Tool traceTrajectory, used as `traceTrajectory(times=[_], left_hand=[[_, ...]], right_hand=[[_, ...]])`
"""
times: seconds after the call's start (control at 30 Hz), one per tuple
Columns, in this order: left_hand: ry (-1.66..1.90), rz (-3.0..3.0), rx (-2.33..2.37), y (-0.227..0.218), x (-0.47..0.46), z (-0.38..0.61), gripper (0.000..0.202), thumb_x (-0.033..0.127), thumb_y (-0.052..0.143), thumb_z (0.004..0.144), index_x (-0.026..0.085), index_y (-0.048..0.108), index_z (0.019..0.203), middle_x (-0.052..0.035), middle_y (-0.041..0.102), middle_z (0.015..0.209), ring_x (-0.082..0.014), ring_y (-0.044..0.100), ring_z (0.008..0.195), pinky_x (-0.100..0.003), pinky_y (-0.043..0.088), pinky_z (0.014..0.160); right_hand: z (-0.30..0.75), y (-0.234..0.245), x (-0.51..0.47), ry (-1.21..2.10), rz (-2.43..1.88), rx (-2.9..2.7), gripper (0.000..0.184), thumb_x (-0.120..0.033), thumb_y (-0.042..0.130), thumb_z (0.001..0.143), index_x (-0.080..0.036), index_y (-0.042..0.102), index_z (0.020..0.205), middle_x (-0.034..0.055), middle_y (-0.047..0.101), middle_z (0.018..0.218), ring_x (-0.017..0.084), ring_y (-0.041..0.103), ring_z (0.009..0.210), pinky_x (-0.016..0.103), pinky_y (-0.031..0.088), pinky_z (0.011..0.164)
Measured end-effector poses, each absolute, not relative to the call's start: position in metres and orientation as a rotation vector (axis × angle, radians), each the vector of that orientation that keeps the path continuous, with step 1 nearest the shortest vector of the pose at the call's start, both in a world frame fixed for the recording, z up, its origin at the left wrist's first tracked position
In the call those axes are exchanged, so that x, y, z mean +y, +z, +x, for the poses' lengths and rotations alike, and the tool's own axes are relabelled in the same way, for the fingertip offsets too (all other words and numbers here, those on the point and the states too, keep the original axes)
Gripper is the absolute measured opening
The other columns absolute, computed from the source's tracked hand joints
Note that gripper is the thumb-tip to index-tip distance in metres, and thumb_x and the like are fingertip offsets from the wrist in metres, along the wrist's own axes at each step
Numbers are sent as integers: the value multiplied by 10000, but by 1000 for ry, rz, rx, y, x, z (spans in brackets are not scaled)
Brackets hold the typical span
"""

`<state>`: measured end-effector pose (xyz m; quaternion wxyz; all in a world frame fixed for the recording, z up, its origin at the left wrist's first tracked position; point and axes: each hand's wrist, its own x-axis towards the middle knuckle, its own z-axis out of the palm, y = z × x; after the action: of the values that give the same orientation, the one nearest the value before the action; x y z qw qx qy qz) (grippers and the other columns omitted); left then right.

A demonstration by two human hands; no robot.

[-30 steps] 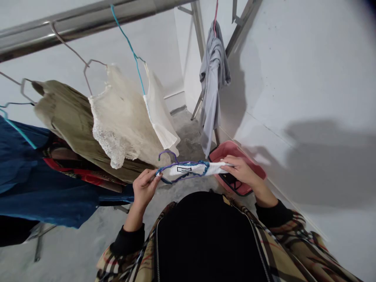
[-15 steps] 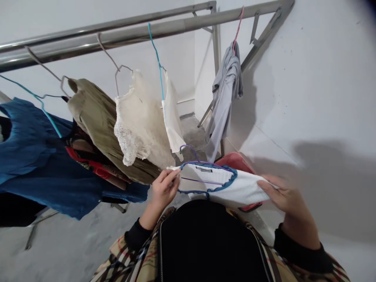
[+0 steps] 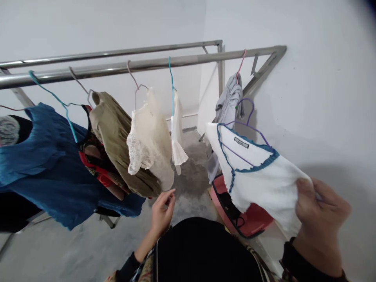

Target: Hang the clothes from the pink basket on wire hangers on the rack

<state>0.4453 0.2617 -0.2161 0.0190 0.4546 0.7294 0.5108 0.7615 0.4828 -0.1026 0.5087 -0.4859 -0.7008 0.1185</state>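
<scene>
A steel clothes rail (image 3: pixel 117 67) is carrying hung clothes (image 3: pixel 111 145) beside a white wall (image 3: pixel 323 78). The right hand (image 3: pixel 321 221) is pinching the hem of a white top (image 3: pixel 258 176), holding it up on a purple wire hanger (image 3: pixel 249 111). The left hand (image 3: pixel 162 215) is holding nothing, half open. The small neck label (image 3: pixel 241 142) is too blurred to read.

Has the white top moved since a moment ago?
Yes, the white top went rightward: it was left of the pink basin, now it hangs above it.
</scene>
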Motion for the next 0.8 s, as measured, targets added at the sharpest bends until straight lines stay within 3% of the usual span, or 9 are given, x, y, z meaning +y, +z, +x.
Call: traceTrajectory(times=[0.13,0.37,0.63,0.8], left_hand=[[1597,1409,2232,-218,260,449,245,229,545,900,179,674,1102,-48,663,854,-112,615,678,-210,507,636],[1657,1390,2193,-218,255,452,252,230,536,901,177,676,1104,-53,665,839,-115,617,678,-203,505,617],[1696,1299,2228,-229,244,452,231,233,547,889,167,695,1054,-54,665,811,-111,615,638,-196,502,583],[1676,1310,2238,-233,244,451,243,238,539,891,164,692,1065,-65,672,837,-114,615,638,-204,510,591]], right_hand=[[698,-82,516,29,-1088,-1639,441,-531,466,871,-161,705,857,91,654,670,247,595,619,362,442,585],[584,-32,584,27,-860,-1735,523,-509,251,953,-160,616,817,92,606,712,220,576,697,341,435,662],[502,-13,605,185,-947,-1897,413,-398,270,976,-169,585,840,101,587,750,249,569,773,369,405,733],[487,-28,585,408,-862,-2071,455,-479,267,974,-187,608,896,68,602,714,227,559,693,327,392,660]])
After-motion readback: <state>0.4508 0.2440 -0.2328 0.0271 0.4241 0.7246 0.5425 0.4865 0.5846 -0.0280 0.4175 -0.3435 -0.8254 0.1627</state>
